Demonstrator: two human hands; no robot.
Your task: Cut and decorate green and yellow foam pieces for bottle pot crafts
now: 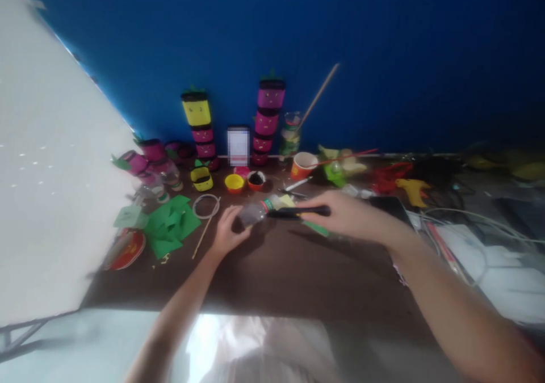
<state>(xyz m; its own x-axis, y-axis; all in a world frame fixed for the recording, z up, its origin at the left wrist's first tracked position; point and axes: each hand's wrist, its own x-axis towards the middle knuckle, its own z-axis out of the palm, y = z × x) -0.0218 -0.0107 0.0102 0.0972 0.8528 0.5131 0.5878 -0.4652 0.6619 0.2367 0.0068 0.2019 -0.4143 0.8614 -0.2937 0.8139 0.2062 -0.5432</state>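
Observation:
My left hand (230, 232) is closed around the base end of a small clear plastic bottle (254, 213), which is tilted sideways just above the brown table (272, 281). A red and green label band shows near its far end. In my right hand (340, 213) is a slim black tool (298, 211), perhaps a cutter; blur hides its exact kind. Its tip points left and meets or overlaps the bottle near the label; I cannot tell whether they touch. A pale yellow piece of paper (286, 201) and a green piece (315, 227) lie close by.
Paint cups, one yellow (234, 184) and one dark (256, 181), stand behind my hands beside a paper cup (304, 166). Painted stacks (267, 123) line the blue wall. Green paper (170, 224) lies left; a yellow glue gun (414, 191) and cables lie right.

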